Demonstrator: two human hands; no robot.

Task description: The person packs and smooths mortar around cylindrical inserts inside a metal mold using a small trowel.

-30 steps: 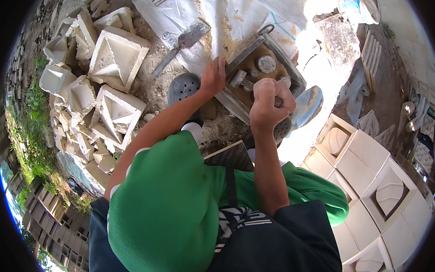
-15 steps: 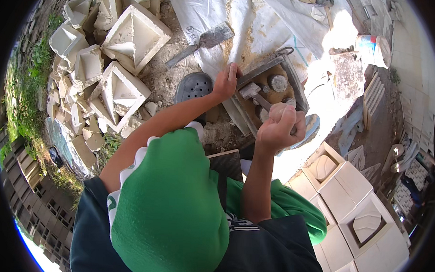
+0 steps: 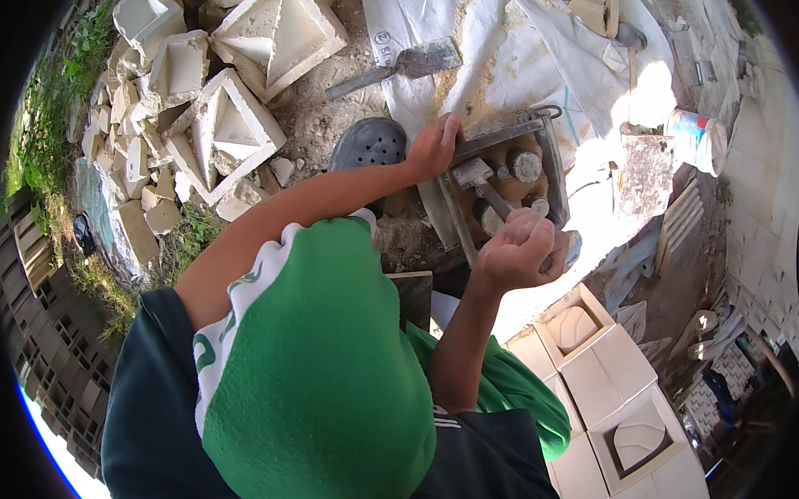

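My left hand [image 3: 436,147] reaches across to the near-left corner of a grey metal-edged box [image 3: 500,134], its fingers curled over the rim. Inside the box lies tan sandy material, with several dusty round cylinders [image 3: 525,166] standing in it. My right hand [image 3: 523,251] is closed in a fist round the handle of a small hammer [image 3: 475,174]. The hammer's dusty head is over the inside of the box, close beside the cylinders. The handle's end is hidden in the fist.
A dusty trowel [image 3: 428,59] lies on white sheeting [image 3: 503,42] beyond the box. Broken cream moulds [image 3: 279,34] are heaped at left. A grey clog [image 3: 368,147] is beside my left forearm. Pale hollow blocks [image 3: 611,371] stand at lower right, with a white bucket [image 3: 695,141] farther off.
The view has shifted, so the surroundings sit differently in the picture. Both hands keep their grips; the hammer head stays over the box, near the cylinders.
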